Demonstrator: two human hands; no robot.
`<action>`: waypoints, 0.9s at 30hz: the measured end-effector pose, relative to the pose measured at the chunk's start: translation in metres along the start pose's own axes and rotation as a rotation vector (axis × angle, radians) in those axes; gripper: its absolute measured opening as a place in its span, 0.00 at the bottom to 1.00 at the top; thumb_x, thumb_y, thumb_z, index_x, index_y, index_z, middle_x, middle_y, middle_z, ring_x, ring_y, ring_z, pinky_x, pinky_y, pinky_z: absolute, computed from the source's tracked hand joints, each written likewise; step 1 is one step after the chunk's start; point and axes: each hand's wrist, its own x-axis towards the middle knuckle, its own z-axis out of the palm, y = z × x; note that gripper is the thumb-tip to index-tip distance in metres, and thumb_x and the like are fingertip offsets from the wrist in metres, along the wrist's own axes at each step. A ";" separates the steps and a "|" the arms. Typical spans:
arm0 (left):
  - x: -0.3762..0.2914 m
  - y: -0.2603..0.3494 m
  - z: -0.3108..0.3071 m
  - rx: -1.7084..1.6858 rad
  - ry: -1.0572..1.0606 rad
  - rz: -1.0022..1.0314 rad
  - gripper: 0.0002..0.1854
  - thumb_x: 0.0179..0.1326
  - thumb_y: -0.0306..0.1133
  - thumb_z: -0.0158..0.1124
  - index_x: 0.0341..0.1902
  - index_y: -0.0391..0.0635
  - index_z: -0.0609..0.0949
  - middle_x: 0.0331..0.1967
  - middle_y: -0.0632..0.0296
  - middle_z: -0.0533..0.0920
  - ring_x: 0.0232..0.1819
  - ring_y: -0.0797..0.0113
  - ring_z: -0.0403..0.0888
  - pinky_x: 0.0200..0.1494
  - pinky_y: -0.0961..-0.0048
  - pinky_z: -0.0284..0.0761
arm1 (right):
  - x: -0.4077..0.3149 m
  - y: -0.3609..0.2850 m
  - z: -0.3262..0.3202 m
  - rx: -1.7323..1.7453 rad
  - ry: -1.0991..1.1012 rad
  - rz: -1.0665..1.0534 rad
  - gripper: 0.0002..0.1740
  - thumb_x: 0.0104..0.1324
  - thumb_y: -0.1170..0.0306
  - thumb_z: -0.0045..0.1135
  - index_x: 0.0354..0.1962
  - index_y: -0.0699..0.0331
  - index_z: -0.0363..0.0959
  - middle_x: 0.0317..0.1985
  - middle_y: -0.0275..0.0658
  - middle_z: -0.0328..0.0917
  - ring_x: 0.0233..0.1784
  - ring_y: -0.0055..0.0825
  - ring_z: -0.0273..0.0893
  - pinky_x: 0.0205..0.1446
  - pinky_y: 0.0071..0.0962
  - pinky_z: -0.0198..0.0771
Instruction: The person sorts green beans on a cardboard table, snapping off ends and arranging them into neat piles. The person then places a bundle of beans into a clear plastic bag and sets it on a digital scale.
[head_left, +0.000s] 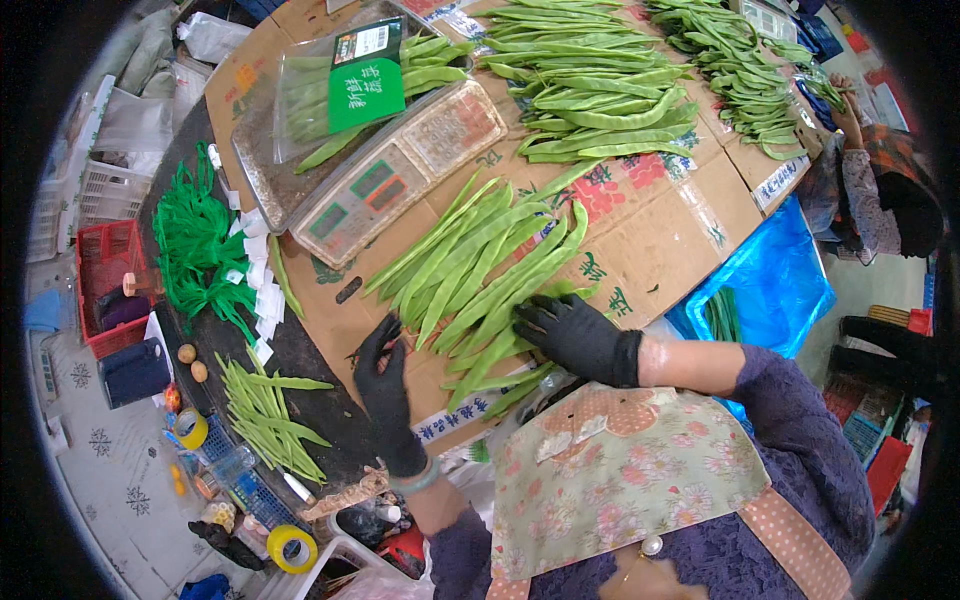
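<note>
A loose pile of flat green beans (480, 270) lies on the cardboard sheet (660, 247) before me. My right hand (574, 334), in a black glove, rests palm down on the near right side of this pile with its fingers spread. At the pile's near left side, my left hand (386, 397) wears a matching glove. Its fingers are apart, with nothing seen between them. Beyond the pile is a weighing scale (397, 176). On its pan (259, 165) is a clear bag of flat beans (307, 105) with a green printed label (367, 82).
Further beans (600, 90) are heaped at the back. Green mesh bags (199, 247) and white tags (266, 292) lie left, near a small bean pile (274, 420) and yellow tape (292, 547). A blue plastic-lined container (780, 277) stands right. Another person's hand (847, 112) touches beans at far right.
</note>
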 end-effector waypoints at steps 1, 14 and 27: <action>0.013 0.010 0.021 -0.054 -0.056 0.058 0.16 0.59 0.25 0.59 0.52 0.40 0.77 0.47 0.59 0.80 0.48 0.69 0.77 0.52 0.73 0.70 | -0.010 0.000 -0.002 0.042 -0.013 0.011 0.25 0.56 0.69 0.49 0.54 0.59 0.68 0.59 0.46 0.65 0.57 0.41 0.68 0.57 0.40 0.63; 0.017 0.042 0.098 0.469 -0.514 0.299 0.23 0.41 0.33 0.72 0.45 0.44 0.79 0.47 0.50 0.76 0.50 0.49 0.72 0.54 0.58 0.66 | -0.038 0.012 -0.012 0.036 0.115 0.079 0.19 0.57 0.70 0.46 0.47 0.61 0.71 0.54 0.46 0.70 0.56 0.40 0.69 0.52 0.38 0.66; 0.008 0.023 0.106 0.115 -0.334 0.170 0.12 0.51 0.23 0.63 0.41 0.42 0.79 0.38 0.55 0.79 0.43 0.58 0.76 0.48 0.66 0.70 | -0.032 0.026 -0.021 0.304 0.190 0.073 0.19 0.58 0.70 0.52 0.48 0.63 0.72 0.48 0.46 0.75 0.49 0.45 0.73 0.54 0.38 0.68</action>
